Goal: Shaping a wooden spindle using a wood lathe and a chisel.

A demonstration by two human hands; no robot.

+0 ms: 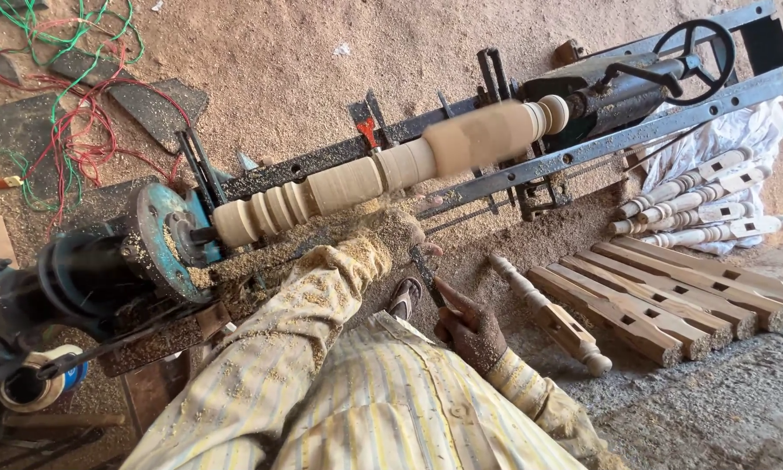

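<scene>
Your chisel sits low of centre, a dark thin blade running from your right hand up toward the spindle. That hand is clenched round the handle end; your left hand, caked in sawdust, lies over the blade near the rest, and you cannot tell how tightly it grips. The spindle is pale wood, turned into rings at its 8 o'clock end, blurred and plain toward 2 o'clock, mounted on the lathe. No package or label shows; a roll of tape sits at 8 o'clock. At 10 o'clock lies a tangle of red and green wires. At 3 o'clock finished legs rest on white cloth, with square blanks below them and one turned leg just beside your right hand. A black handwheel stands at 1 o'clock. Sawdust covers the ground.
</scene>
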